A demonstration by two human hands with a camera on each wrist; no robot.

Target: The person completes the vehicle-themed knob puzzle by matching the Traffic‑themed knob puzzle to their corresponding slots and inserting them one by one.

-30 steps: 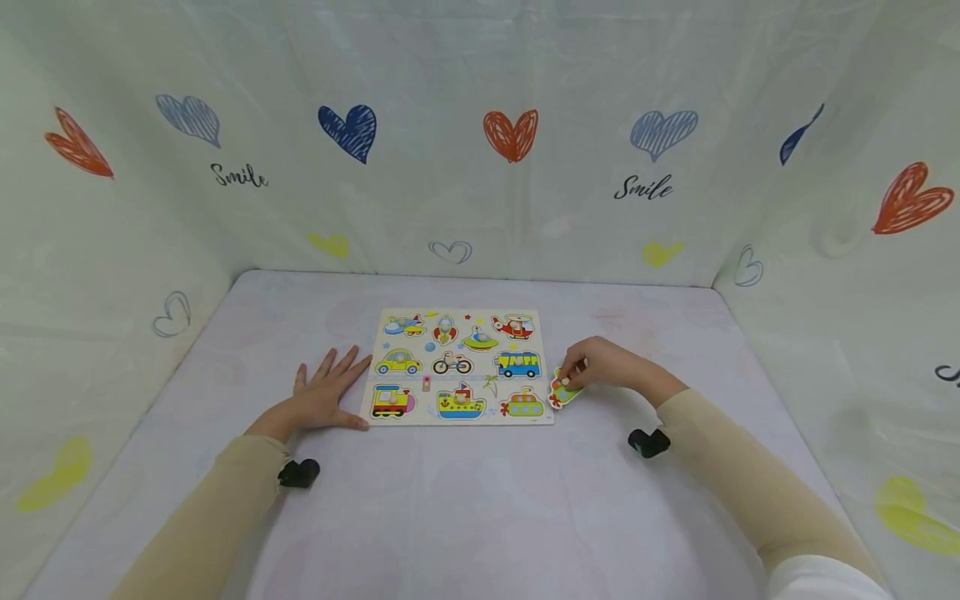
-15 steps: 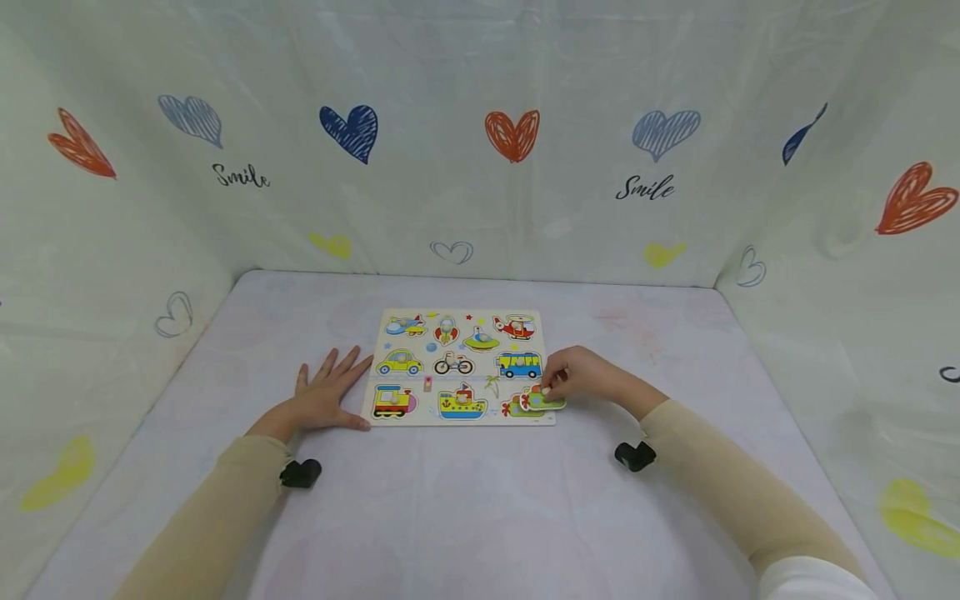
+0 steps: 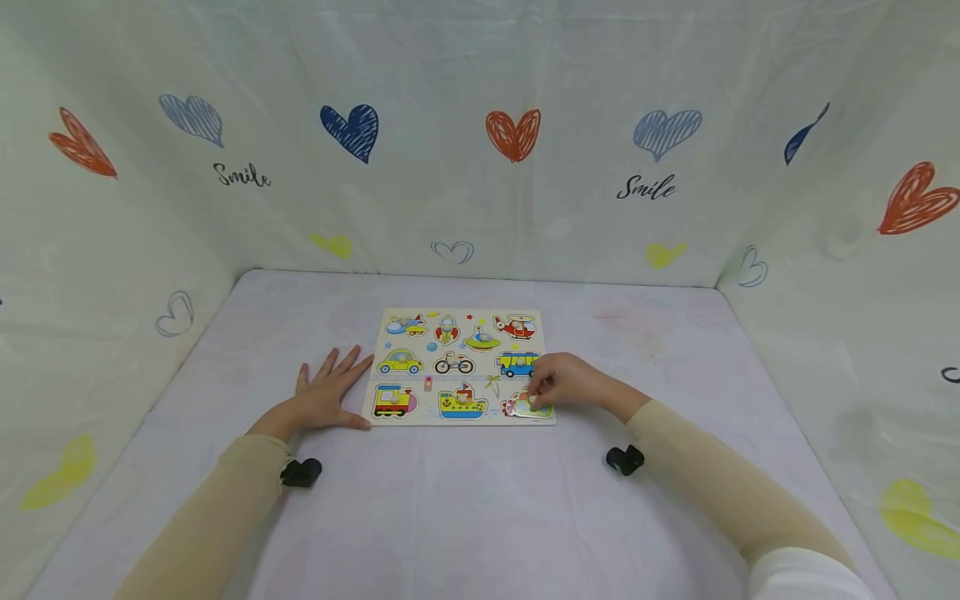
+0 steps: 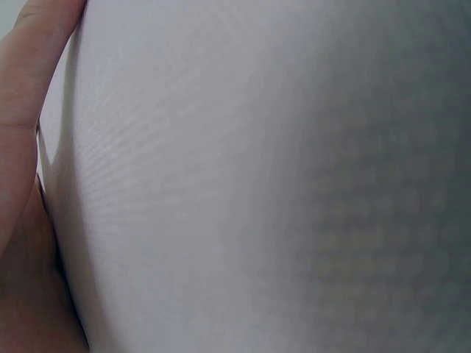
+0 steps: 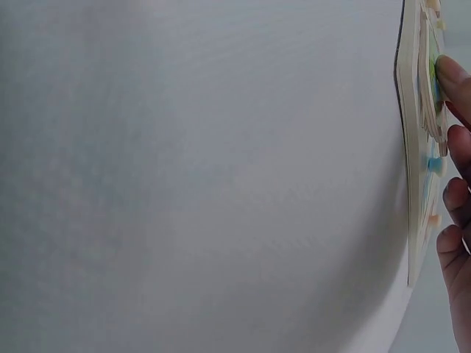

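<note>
A wooden vehicle puzzle board [image 3: 461,367] lies flat in the middle of the table. My right hand [image 3: 558,385] pinches the peg of a green and red submarine piece [image 3: 525,407] over the board's near right recess. In the right wrist view the board [image 5: 412,147] shows edge-on with the piece [image 5: 429,81] on it and my fingertips [image 5: 456,77] touching it. My left hand [image 3: 330,390] lies flat with fingers spread on the cloth, touching the board's left edge. The left wrist view shows only cloth and the side of my hand [image 4: 22,184].
The table is covered by a pale lilac cloth [image 3: 480,508]. White fabric walls printed with hearts [image 3: 512,133] close in the back and both sides. Other pieces such as the yellow car [image 3: 399,362], train [image 3: 392,401] and boat [image 3: 462,403] sit in the board.
My right hand carried the submarine piece leftward from the cloth beside the board onto the board's near right corner. The left hand has stayed still.
</note>
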